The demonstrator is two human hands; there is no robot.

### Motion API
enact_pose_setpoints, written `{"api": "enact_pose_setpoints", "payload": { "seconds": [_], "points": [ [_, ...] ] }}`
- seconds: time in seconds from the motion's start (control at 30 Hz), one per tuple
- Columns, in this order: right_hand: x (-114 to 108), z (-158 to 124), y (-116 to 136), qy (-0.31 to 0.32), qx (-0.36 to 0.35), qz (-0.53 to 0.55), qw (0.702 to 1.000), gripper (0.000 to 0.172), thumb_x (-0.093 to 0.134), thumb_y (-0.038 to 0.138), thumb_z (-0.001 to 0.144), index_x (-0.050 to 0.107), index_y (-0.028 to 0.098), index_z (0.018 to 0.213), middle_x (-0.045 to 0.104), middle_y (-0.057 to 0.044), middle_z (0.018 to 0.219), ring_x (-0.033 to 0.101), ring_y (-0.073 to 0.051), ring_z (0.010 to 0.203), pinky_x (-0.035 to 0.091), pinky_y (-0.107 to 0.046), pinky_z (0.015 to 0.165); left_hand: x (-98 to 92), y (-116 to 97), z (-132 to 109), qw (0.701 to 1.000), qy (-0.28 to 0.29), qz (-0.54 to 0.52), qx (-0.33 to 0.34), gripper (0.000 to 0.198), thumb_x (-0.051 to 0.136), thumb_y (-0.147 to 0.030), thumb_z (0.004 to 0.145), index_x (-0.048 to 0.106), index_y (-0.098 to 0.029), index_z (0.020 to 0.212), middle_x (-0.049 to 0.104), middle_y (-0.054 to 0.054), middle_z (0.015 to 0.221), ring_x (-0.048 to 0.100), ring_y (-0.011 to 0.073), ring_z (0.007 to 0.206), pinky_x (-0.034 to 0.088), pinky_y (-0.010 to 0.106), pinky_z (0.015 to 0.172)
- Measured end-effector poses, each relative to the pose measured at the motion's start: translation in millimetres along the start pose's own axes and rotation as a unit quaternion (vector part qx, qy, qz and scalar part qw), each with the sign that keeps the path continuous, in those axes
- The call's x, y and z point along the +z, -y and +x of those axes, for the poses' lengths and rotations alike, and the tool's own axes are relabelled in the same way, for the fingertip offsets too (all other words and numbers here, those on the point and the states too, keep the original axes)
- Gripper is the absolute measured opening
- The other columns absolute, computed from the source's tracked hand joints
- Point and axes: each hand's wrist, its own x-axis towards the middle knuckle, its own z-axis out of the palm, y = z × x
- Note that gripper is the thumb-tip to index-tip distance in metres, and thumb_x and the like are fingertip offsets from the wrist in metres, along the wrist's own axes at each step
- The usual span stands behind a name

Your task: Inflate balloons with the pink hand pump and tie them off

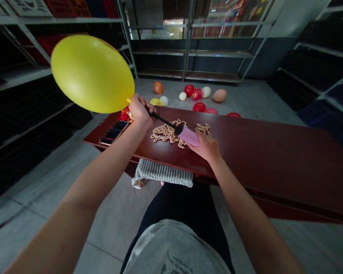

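A large inflated yellow balloon (91,74) sticks out to the left of my left hand (140,111), its neck pinched at the fingers. A pink hand pump (189,136) is wrapped by my right hand (208,146), which grips its barrel. The pump's black rod stretches out of the barrel to my left hand, which is closed around the rod's far end together with the balloon's neck. Below the pump lies a heap of thin tan twisted balloons (165,133) on the dark red table (260,152). How the nozzle sits in the neck is hidden by my fingers.
Several balloons, including an orange balloon (158,87) and a red balloon (199,107), lie on the floor behind the table. A phone-like dark object (116,132) rests at the table's left end. Metal shelves (188,53) stand around. A grey ribbed cushion (162,173) is under the front edge.
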Motion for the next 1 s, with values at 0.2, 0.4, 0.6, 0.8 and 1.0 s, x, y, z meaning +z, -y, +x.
{"api": "enact_pose_setpoints", "payload": {
  "seconds": [0.2,0.4,0.6,0.8,1.0],
  "points": [
    [4.1,0.8,-1.6,-0.036,0.003,0.026,0.999,0.048,0.065,0.052,0.082,0.064,0.015,0.112,0.076,-0.013,0.098,0.072,-0.025,0.077,0.050,-0.033,0.064,11.4,-34.2,9.0,0.999,-0.004,0.023,0.036,0.039,0.035,-0.023,0.099,0.025,-0.022,0.062,0.026,-0.004,0.045,0.023,0.0112,0.038,0.025,0.029,0.047],
    [2.9,1.2,-5.9,-0.038,0.062,0.062,0.995,0.053,0.063,0.054,0.083,0.062,0.015,0.119,0.076,-0.013,0.101,0.073,-0.026,0.079,0.052,-0.034,0.065,57.5,-29.2,-0.4,0.995,0.075,0.045,0.055,0.046,0.040,-0.032,0.099,0.025,-0.024,0.056,0.027,-0.001,0.044,0.027,0.0140,0.036,0.024,0.031,0.045],
    [1.2,1.8,-9.2,-0.034,0.114,0.096,0.988,0.057,0.059,0.055,0.085,0.057,0.015,0.125,0.075,-0.014,0.106,0.073,-0.027,0.078,0.054,-0.036,0.065,102.2,-3.0,-13.9,0.986,0.155,0.053,0.021,0.046,0.041,-0.029,0.099,0.025,-0.023,0.057,0.025,-0.002,0.045,0.021,0.0129,0.037,0.021,0.030,0.042],
    [3.4,3.9,-11.2,-0.044,0.173,0.112,0.978,0.057,0.060,0.056,0.085,0.056,0.016,0.125,0.075,-0.014,0.105,0.073,-0.028,0.081,0.056,-0.036,0.067,114.1,60.8,-32.6,0.977,0.194,0.092,-0.016,0.047,0.043,-0.034,0.099,0.024,-0.023,0.058,0.024,-0.002,0.045,0.019,0.0119,0.038,0.020,0.030,0.042],
    [4.6,5.3,-12.2,-0.031,0.189,0.109,0.975,0.056,0.060,0.055,0.085,0.055,0.017,0.127,0.074,-0.014,0.111,0.073,-0.029,0.084,0.056,-0.037,0.068,105.9,101.5,-44.5,0.985,0.144,0.096,-0.023,0.048,0.045,-0.043,0.100,0.026,-0.023,0.061,0.023,-0.004,0.045,0.023,0.0098,0.038,0.021,0.029,0.044]
  ]
}}
